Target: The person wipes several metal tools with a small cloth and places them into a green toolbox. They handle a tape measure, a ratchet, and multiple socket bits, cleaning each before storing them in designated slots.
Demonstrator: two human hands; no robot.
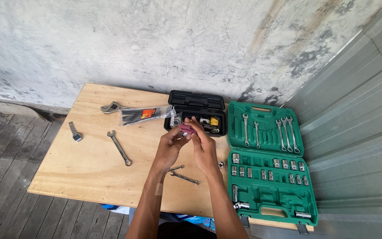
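Both my hands meet above the middle of the wooden table point(80, 163). My left hand point(169, 146) and my right hand point(203, 144) together grip a small pink and purple object point(187, 129), held just in front of a small open black toolbox point(195, 109). What the pink object is I cannot tell. Two small wrenches point(183, 176) lie on the table below my hands. A loose socket point(221, 164) sits just right of my right wrist.
An open green socket and wrench case point(268, 168) fills the table's right side. A long combination wrench point(119, 148), an adjustable wrench point(110, 107), a clear packet of black items point(144, 115) and a wristwatch point(74, 132) lie to the left. A corrugated metal wall point(354, 124) stands on the right.
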